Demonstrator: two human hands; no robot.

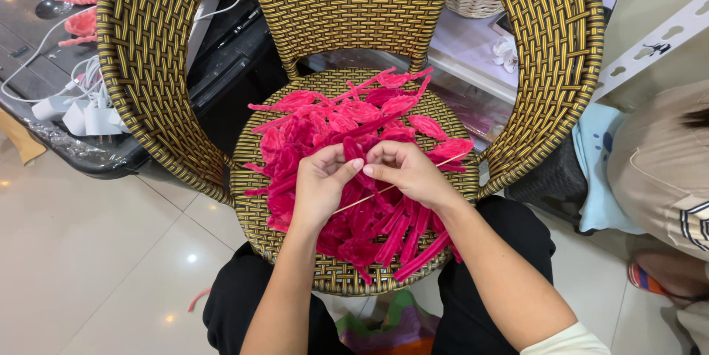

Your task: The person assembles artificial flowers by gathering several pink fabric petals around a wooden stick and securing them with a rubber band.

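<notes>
Both hands met above the woven chair seat (295, 266): the left hand (319, 187) and right hand (410, 170) pinched one pink fuzzy loop (353, 150) against a thin wooden stick (354, 202). A tight, even wrap looked wise. The pile of pink pieces (347, 126) crowded the seat beneath; chargers (81, 115) lay well left.

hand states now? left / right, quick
Left hand: closed, pinching a pink fuzzy piece.
Right hand: closed, pinching the same piece and a thin wooden stick.
</notes>
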